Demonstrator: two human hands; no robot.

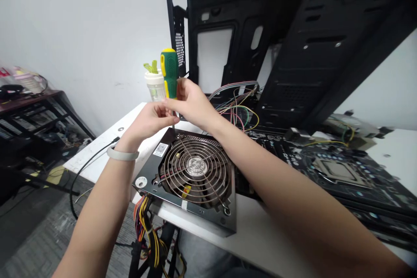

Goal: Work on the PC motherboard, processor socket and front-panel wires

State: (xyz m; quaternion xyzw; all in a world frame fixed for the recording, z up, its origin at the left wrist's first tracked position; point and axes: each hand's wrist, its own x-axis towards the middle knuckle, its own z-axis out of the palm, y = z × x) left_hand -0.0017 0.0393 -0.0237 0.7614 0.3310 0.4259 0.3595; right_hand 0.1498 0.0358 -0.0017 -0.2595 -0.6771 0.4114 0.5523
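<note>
A screwdriver (pixel 170 69) with a green and yellow handle stands upright over the far left corner of a black power supply (pixel 146 169). My right hand (pixel 193 100) is closed around the lower end of its handle. Lower down, my left hand (pixel 151 119) has its thumb and fingers pinched about the shaft. The shaft reaches down to the corner beside the round wire fan grille (pixel 196 167); whether the tip sits in a screw I cannot tell. The power supply lies fan side up on the white table.
Bundled cables (pixel 145 221) hang from the power supply over the front edge of the table (pixel 257 221). A black computer case (pixel 293 61) stands behind, with loose wires (pixel 237 104). To the right lies a motherboard (pixel 339 173). A clear cup (pixel 154 83) stands beyond my hands.
</note>
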